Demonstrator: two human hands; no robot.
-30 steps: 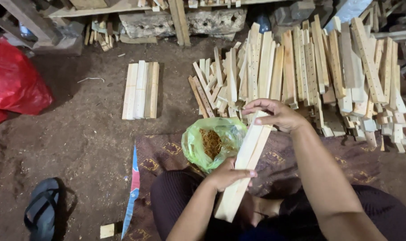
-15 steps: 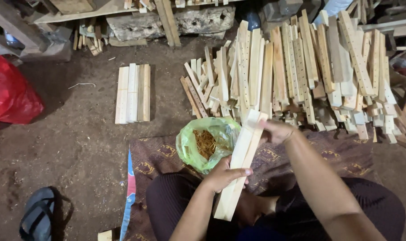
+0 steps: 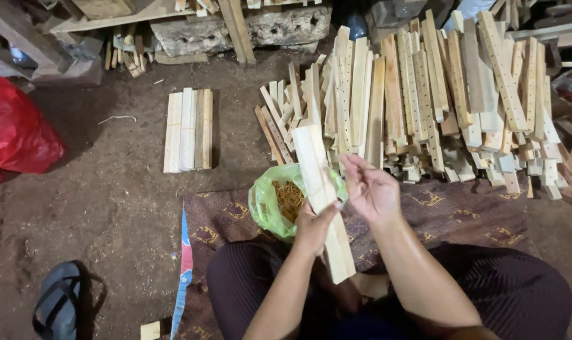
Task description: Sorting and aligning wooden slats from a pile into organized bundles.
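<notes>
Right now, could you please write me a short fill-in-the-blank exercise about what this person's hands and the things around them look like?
1. The left hand grips a long pale wooden ____.
2. The right hand is open and holds ____.
3. The plastic bag beside the slat is ____ in colour.
4. The neat stack of slats lies on the ____ floor.

Missing words: slat; nothing; green; dirt

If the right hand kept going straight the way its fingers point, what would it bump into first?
Probably the pale wooden slats that the left hand holds: the open right hand points its fingers up and left, just beside them. Depth is unclear.
</notes>
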